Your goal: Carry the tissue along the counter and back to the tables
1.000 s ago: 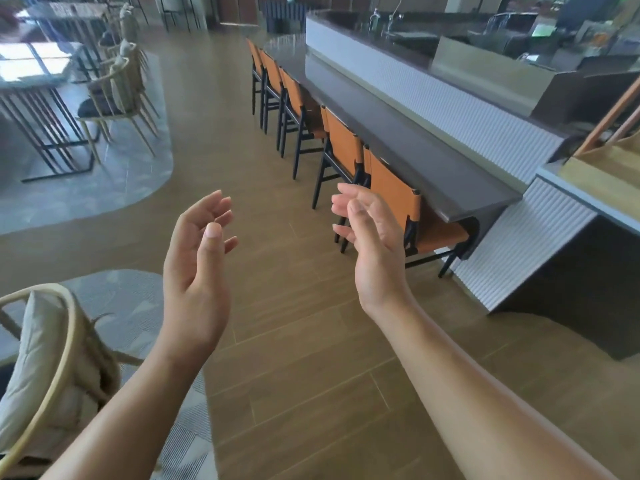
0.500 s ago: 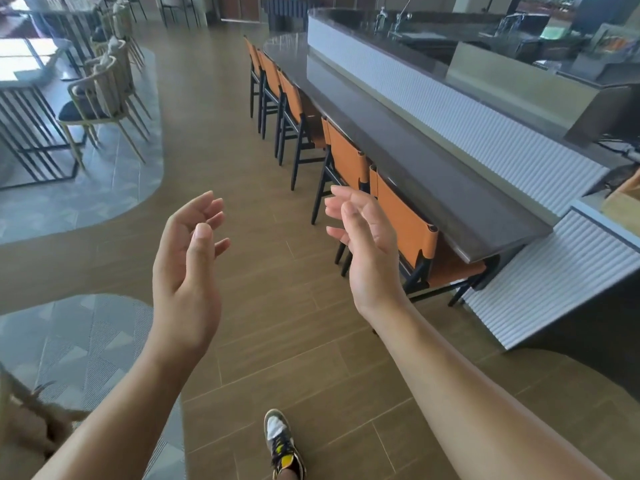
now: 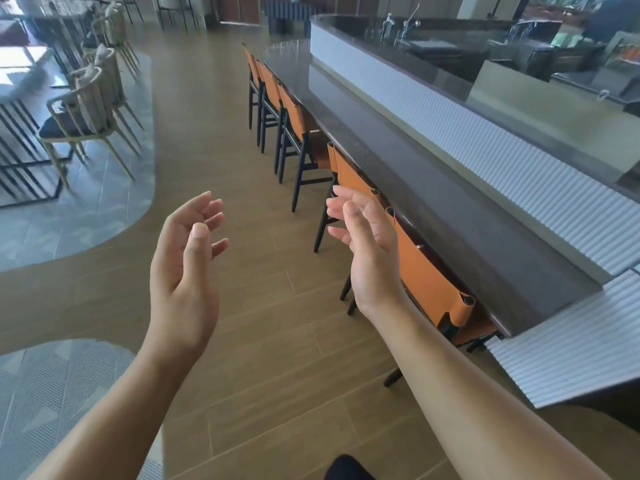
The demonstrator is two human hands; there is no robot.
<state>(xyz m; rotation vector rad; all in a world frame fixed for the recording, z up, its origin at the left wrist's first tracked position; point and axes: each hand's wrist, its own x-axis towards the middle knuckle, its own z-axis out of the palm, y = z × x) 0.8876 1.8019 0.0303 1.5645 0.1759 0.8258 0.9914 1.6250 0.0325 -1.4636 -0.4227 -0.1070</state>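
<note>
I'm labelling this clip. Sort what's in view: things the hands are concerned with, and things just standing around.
In hand:
left hand, open, holds nothing
right hand, open, holds nothing
nearest orange chair, by the right hand, untouched

Standing around:
counter
other orange chairs
wicker chair
faucet

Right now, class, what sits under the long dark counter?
Under the dark counter, orange chairs stand in a row, seats tucked beneath its edge. The counter covers most of each seat, and the right hand hides part of one chair back.
</note>
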